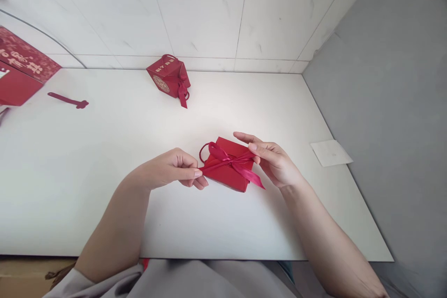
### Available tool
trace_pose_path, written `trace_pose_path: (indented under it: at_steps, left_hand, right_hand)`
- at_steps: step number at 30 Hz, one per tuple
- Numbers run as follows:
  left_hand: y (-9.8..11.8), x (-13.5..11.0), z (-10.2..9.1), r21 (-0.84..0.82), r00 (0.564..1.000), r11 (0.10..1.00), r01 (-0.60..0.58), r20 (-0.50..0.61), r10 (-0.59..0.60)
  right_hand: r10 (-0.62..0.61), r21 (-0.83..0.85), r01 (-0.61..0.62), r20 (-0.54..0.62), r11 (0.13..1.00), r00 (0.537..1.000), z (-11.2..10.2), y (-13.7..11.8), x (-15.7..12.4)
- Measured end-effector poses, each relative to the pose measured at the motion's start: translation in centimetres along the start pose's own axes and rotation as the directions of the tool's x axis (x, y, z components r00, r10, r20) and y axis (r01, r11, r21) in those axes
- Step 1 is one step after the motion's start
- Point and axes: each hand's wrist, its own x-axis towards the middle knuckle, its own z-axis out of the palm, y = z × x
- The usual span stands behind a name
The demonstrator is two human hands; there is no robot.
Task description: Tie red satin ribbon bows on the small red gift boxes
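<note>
A small red gift box (228, 180) lies on the white table in front of me, with a cord handle at its left. Across its top runs a crimson ribbon (237, 162), crossed at the middle with a loop at the upper left and a loose tail hanging to the lower right. My left hand (179, 167) pinches the ribbon at the box's left side. At the right side, my right hand (272, 158) pinches another part of the ribbon between thumb and fingers, its other fingers spread. The ribbon is stretched between both hands.
Near the wall stands a second red gift box (167, 79) with a tied ribbon. Further left lie a dark red flat strip (70, 100) and a large red printed box (24, 67). A white paper piece (331, 152) is by the table's right edge, beside a grey wall (384, 102).
</note>
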Motion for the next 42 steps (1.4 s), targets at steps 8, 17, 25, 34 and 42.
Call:
trace_pose_path:
  at_steps: [8, 17, 25, 34, 42]
  left_hand:
    - [0.0, 0.3, 0.2, 0.127, 0.995, 0.987, -0.093, -0.025, 0.097]
    - [0.2, 0.6, 0.7, 0.144, 0.983, 0.981, -0.127, -0.113, 0.143]
    - [0.2, 0.4, 0.9, 0.036, 0.981, 0.986, -0.163, -0.101, 0.166]
    - [-0.3, 1.0, 0.8, 0.012, 0.981, 0.985, -0.173, -0.081, 0.174]
    - [-0.2, 0.9, 1.0, -0.016, 0.985, 0.987, -0.16, -0.063, 0.159]
  right_hand:
    - [-0.009, 0.042, 0.011, -0.031, 0.999, 0.999, 0.3, 0.2, 0.1]
    - [-0.059, -0.081, 0.067, 0.098, 0.994, 0.993, -0.2, 0.0, -0.2]
    - [-0.03, -0.048, 0.035, 0.098, 0.998, 0.995, -0.4, -0.1, -0.2]
    - [-0.026, -0.047, 0.03, 0.085, 0.998, 0.996, -0.4, 0.0, -0.1]
    - [-0.01, -0.248, 0.039, 0.116, 0.968, 0.993, -0.8, -0.7, -0.7]
